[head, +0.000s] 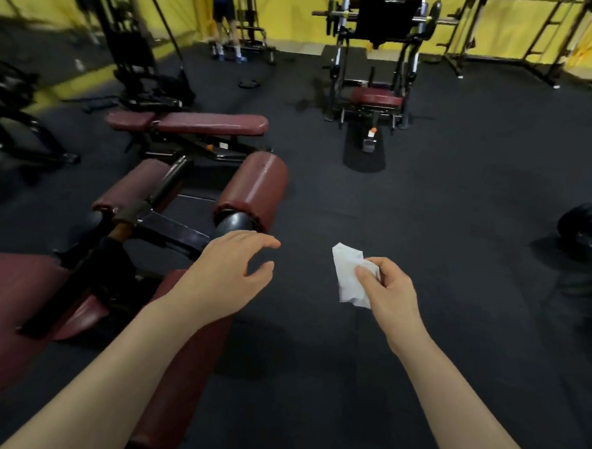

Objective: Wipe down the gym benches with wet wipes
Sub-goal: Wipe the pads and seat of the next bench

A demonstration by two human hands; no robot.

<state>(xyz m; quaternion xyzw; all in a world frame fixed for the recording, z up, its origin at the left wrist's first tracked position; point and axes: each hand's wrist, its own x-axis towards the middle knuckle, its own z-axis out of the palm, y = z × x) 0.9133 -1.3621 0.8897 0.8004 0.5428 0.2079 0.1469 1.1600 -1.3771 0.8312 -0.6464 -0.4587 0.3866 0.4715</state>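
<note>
Right hand (392, 291): thumb and forefinger pinch a white wet wipe (350, 277), other fingers curled in behind it. The wipe hangs crumpled, held in the air over the black floor mat (426, 197), touching no pad.

Left hand (232, 269): fingers spread and loosely bent, holding nothing, poised just near of the round maroon roller pad (255, 188) and its black end cap; contact not clear.

Near left: maroon padded bench (5, 312) with black frame, partly under the left forearm. Farther left, a flat maroon bench (204, 123). Far centre, a machine with a small maroon seat (376, 98). Weight plates at right edge. A person stands far off by the yellow wall.

Judgement: between strokes, wipe in hand but not applied. Next move likely calls for carrying the wipe left onto the roller pad or near bench, flattening it under the fingers, left hand steadying.
</note>
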